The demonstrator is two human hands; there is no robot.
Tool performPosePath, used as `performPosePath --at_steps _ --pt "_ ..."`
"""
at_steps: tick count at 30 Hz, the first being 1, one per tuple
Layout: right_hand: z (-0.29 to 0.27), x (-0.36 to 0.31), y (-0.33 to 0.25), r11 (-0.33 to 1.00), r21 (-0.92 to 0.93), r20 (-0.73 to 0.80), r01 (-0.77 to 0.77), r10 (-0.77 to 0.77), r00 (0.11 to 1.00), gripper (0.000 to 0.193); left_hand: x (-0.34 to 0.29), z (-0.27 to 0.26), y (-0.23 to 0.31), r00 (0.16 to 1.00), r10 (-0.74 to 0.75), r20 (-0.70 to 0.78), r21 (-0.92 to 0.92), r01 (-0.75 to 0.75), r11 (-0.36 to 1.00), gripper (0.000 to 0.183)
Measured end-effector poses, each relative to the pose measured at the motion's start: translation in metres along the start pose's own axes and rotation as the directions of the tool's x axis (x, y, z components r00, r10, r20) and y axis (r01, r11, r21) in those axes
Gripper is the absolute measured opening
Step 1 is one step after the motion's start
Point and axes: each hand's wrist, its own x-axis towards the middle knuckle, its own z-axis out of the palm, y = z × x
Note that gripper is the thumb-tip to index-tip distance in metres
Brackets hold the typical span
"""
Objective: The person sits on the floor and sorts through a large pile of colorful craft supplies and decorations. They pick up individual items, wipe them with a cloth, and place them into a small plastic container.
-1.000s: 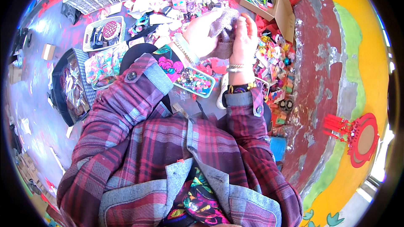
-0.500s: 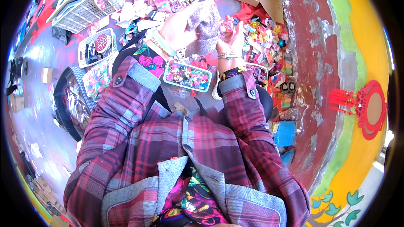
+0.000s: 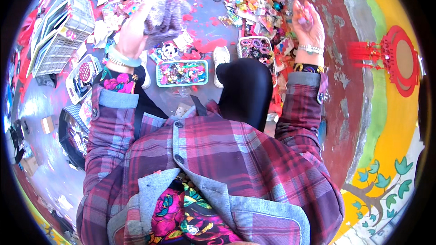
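Observation:
My left hand (image 3: 132, 31) grips a fuzzy grey-purple cloth (image 3: 164, 17), bunched up and held above the floor. Off to the right, my right hand (image 3: 312, 31) is raised with its palm up. Its fingers curl around something small and pinkish that I cannot make out. Between my feet stands a pale green basket (image 3: 181, 84) of colourful small trinkets. A panda-faced piece (image 3: 169, 51) lies just beyond it. Nearer my right hand is a white basket (image 3: 240, 41) with dark and pink hair ties.
Heaps of small bright accessories (image 3: 254, 7) cover the floor ahead. On the left stand a grey crate (image 3: 68, 52) of flat boards, a white basket (image 3: 72, 88) and a black bin (image 3: 68, 143). A red tasselled ornament (image 3: 399, 61) hangs on the yellow wall at right.
My hands have moved apart: the left carries the grey cloth leftward, and the right swings far to the right. The view has shifted, and my right knee now shows.

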Motion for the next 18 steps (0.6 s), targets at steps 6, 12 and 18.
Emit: performPosePath --at_steps 6,12,18 --pt "-0.198 -0.007 0.010 0.970 -0.048 -0.082 -0.240 0.235 0.968 0.020 -0.007 -0.012 -0.003 0.995 0.093 -0.023 0.500 -0.069 0.863 0.044" --pt "-0.302 -0.042 0.095 0.955 0.096 -0.664 -0.282 0.272 0.697 0.014 -0.004 -0.016 -0.013 0.989 0.130 -0.066 0.549 -0.073 0.832 0.041" --pt "-0.379 -0.024 0.135 0.970 -0.110 -0.635 -0.216 0.098 0.766 0.013 0.004 -0.034 -0.025 0.979 0.169 0.113 0.768 -0.194 0.610 0.037"
